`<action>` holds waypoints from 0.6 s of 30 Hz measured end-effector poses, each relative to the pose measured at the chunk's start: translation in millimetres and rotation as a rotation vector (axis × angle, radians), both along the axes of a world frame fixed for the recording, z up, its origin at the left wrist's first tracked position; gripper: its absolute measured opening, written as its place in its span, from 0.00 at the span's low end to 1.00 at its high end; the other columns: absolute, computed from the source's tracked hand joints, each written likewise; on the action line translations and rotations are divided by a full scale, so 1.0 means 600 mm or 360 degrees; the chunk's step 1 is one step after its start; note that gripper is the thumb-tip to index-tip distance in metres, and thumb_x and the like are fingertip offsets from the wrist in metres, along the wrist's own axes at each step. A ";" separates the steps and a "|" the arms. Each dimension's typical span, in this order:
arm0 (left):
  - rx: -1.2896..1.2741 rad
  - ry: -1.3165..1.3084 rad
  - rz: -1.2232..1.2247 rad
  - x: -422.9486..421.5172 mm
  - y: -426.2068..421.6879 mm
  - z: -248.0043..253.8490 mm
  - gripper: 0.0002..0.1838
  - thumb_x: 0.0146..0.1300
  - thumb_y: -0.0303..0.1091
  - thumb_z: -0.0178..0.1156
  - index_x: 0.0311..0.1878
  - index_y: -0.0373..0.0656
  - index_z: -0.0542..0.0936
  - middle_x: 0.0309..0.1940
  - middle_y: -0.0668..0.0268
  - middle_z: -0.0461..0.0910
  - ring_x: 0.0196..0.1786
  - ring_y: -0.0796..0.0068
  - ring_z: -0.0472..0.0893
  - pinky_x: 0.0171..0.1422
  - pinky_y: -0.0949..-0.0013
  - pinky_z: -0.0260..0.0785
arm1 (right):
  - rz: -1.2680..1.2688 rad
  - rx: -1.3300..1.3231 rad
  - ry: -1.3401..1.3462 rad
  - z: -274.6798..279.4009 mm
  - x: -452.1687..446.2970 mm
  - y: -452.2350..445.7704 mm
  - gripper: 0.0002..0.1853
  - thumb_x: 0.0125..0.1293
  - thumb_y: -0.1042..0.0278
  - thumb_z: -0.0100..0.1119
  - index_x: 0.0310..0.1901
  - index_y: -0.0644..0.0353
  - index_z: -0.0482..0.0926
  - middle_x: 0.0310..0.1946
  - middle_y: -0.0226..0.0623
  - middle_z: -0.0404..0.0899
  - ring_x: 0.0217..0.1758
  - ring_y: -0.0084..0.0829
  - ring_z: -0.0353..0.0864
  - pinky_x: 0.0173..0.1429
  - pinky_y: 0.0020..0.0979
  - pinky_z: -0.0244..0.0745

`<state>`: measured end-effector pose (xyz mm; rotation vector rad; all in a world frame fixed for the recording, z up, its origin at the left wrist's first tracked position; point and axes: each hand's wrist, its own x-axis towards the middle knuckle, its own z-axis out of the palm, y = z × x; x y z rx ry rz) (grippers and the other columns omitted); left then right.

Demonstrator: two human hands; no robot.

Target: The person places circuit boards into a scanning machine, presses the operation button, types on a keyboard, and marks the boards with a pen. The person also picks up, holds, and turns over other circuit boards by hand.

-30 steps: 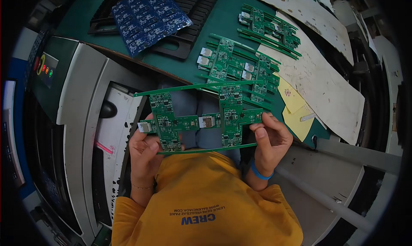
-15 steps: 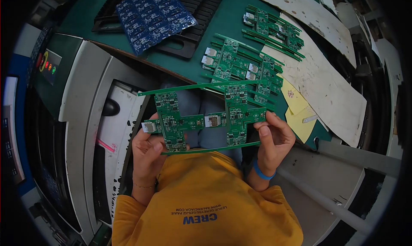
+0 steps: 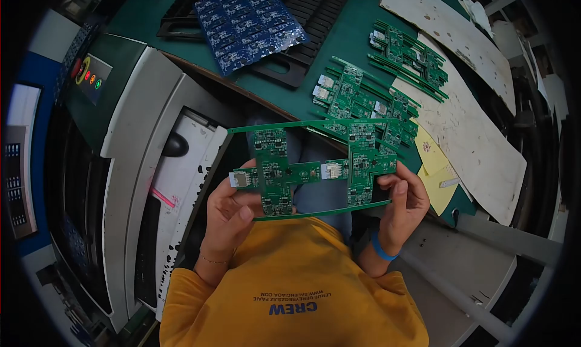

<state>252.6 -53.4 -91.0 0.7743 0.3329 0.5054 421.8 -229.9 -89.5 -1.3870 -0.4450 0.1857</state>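
A green circuit board panel (image 3: 275,171), with two populated sections and long thin rails above and below, is held up in front of my chest. My left hand (image 3: 229,217) grips its left end, thumb near the lower rail and fingers partly hidden behind the board. At the other end, my right hand (image 3: 404,196) pinches the panel's right edge between thumb and fingers. White connectors sit on the panel, one at its left end and one near the middle. Beyond it, more green circuit boards (image 3: 345,93) lie stacked on the green table.
A blue circuit board panel (image 3: 242,26) rests on a black slotted rack (image 3: 290,75). Another group of green boards (image 3: 411,53) lies farther back, near cardboard sheets (image 3: 460,44) and yellow paper (image 3: 439,183). At left stand a machine with lit buttons (image 3: 92,79) and a black mouse (image 3: 175,145).
The whole scene has shifted rightward in view as my head turned. Both hands still hold the panel, its tilt slightly altered.
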 end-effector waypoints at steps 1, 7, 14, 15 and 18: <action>0.0015 -0.0011 -0.0008 0.000 0.000 -0.001 0.37 0.57 0.36 0.61 0.64 0.32 0.53 0.52 0.48 0.72 0.48 0.52 0.77 0.45 0.48 0.76 | 0.0031 -0.0023 -0.0015 -0.002 0.003 -0.003 0.18 0.61 0.72 0.56 0.51 0.71 0.72 0.30 0.41 0.80 0.35 0.26 0.78 0.42 0.23 0.72; 0.0114 0.0084 -0.0010 0.006 0.001 0.009 0.42 0.55 0.49 0.61 0.64 0.32 0.53 0.51 0.50 0.72 0.49 0.51 0.77 0.47 0.47 0.75 | 0.0367 -0.0011 -0.0018 0.015 0.007 -0.004 0.25 0.61 0.70 0.57 0.57 0.73 0.65 0.31 0.42 0.80 0.36 0.25 0.78 0.42 0.23 0.72; 0.0239 -0.0057 -0.0136 -0.002 0.006 -0.008 0.41 0.59 0.55 0.53 0.65 0.37 0.51 0.55 0.47 0.69 0.51 0.48 0.75 0.51 0.43 0.72 | 0.0276 -0.0044 0.0116 0.010 0.003 -0.004 0.27 0.60 0.70 0.58 0.59 0.72 0.63 0.31 0.42 0.81 0.35 0.23 0.78 0.43 0.19 0.69; 0.0200 -0.0105 -0.0153 -0.003 0.005 -0.008 0.39 0.60 0.53 0.52 0.66 0.38 0.51 0.56 0.47 0.68 0.52 0.46 0.74 0.51 0.41 0.70 | 0.0249 -0.0037 0.0124 0.010 0.004 -0.003 0.27 0.60 0.70 0.59 0.59 0.72 0.63 0.31 0.42 0.81 0.35 0.23 0.78 0.43 0.19 0.69; 0.0109 -0.0220 -0.0212 -0.004 0.005 -0.003 0.33 0.63 0.44 0.51 0.66 0.41 0.51 0.57 0.43 0.66 0.55 0.42 0.70 0.55 0.39 0.66 | 0.0213 -0.0031 0.0119 0.010 0.004 -0.002 0.27 0.60 0.70 0.59 0.59 0.72 0.63 0.31 0.42 0.81 0.34 0.23 0.78 0.43 0.19 0.69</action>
